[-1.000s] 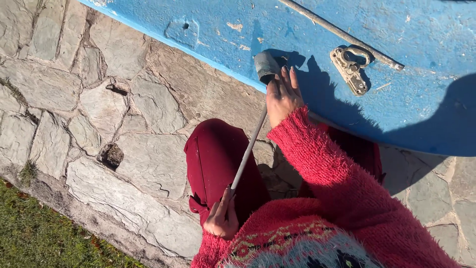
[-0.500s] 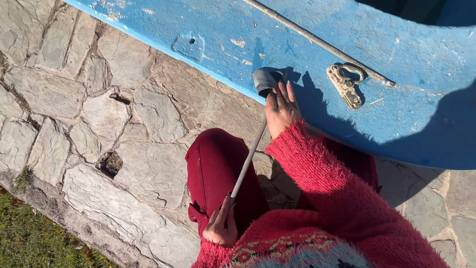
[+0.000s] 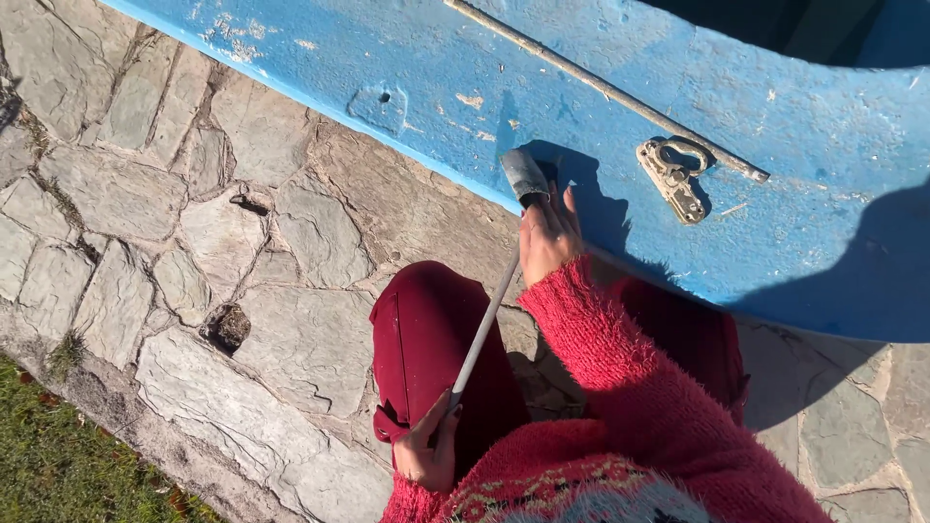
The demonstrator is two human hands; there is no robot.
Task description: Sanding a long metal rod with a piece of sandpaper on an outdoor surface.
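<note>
Head view, looking straight down: the person sits on the stone paving (image 3: 291, 339) in dark red trousers and a fuzzy red sweater, working a long-handled scraper (image 3: 489, 310) against a blue painted hull (image 3: 581, 116). The scraper's grey blade (image 3: 524, 175) sits at about twelve o'clock from the knees, pressed onto the blue surface close to its lower edge. The right hand (image 3: 547, 237) lies just below the blade, fingers spread along the top of the shaft, so its grip reads as a flat press more than a full wrap. The left hand (image 3: 426, 450), down at six o'clock, has its grip closed around the butt of the pale handle.

Now the risks, as they look from here. With the right hand riding so near the blade, a sudden slip across the slick paint could carry the fingers onto the edge or scrape knuckles on the hull. At two o'clock from the blade sits a rusty metal latch (image 3: 671, 177), and above it a thin metal rod (image 3: 601, 87) runs diagonally; a long stroke that way could catch the blade and jolt the handle. Too steep an angle would likely gouge rather than lift flakes. Grass (image 3: 58, 465) shows at eight o'clock.
</note>
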